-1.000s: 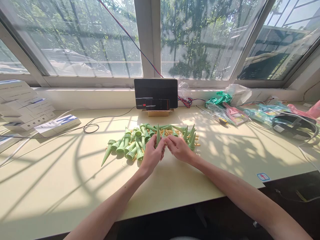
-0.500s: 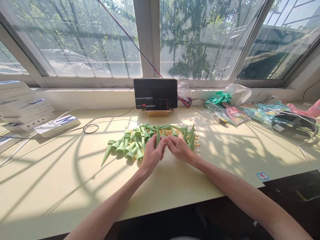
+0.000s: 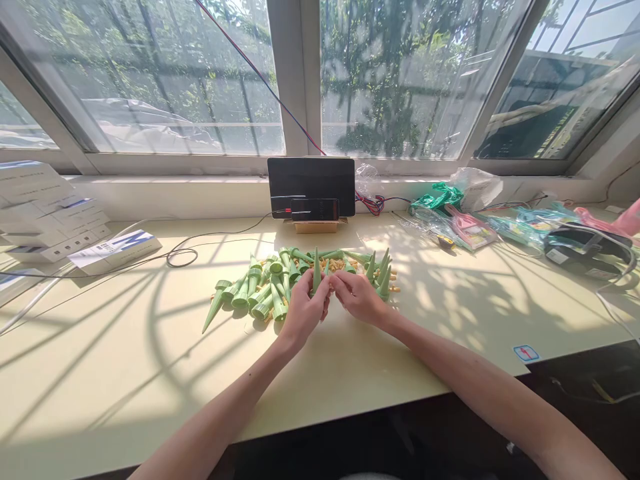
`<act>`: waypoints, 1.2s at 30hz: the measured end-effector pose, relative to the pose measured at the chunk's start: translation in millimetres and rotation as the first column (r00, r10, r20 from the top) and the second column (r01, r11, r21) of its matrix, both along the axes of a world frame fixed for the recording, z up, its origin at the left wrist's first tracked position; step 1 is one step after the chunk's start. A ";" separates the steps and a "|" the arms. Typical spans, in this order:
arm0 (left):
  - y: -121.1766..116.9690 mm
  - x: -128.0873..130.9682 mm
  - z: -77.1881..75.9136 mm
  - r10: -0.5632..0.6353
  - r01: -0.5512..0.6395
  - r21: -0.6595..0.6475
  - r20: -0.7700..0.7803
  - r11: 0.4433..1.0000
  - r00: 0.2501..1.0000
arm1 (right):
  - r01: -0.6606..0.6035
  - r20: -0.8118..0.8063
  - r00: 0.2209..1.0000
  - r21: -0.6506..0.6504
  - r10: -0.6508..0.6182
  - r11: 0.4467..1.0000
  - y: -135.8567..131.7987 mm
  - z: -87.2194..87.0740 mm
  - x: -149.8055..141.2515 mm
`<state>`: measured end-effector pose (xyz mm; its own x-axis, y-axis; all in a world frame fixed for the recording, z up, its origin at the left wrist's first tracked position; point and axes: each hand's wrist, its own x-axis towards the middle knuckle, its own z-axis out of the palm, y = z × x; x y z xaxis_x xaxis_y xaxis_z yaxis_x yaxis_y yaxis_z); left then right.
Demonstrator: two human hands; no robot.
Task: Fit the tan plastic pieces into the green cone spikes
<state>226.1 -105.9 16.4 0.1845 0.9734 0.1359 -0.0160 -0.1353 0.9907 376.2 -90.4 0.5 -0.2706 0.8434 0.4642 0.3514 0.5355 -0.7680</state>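
Observation:
My left hand (image 3: 306, 307) is closed around a green plastic watering spike (image 3: 317, 268), whose pointed tip stands up above the fingers. My right hand (image 3: 361, 297) pinches beside it, its fingertips meeting my left thumb; what sits between them is too small and covered to make out. Left of my hands lies a heap of green watering spikes (image 3: 260, 293), some with ribbed caps. A few more spikes (image 3: 384, 273) stand tip up just past my right hand. Small tan pieces (image 3: 340, 265) are piled behind my hands, partly hidden.
A black tablet (image 3: 310, 177) with a phone (image 3: 320, 210) before it stands on a stand (image 3: 316, 227) by the window. White boxes (image 3: 40, 207) are stacked at left, near a loose cable (image 3: 181, 256). Plastic bags (image 3: 470, 227) and a black case (image 3: 583, 250) lie at right.

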 end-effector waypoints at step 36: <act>0.0 2.2 1.3 0.060 -0.059 -0.026 0.053 0.998 0.997 | 0.007 0.028 1.000 -0.002 -0.007 1.000 -1.6 0.9 -0.1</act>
<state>228.3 -105.8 17.7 0.1192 0.9856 0.1201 -0.0620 -0.1133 0.9916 376.1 -92.0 1.4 -0.2778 0.8463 0.4546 0.3766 0.5313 -0.7589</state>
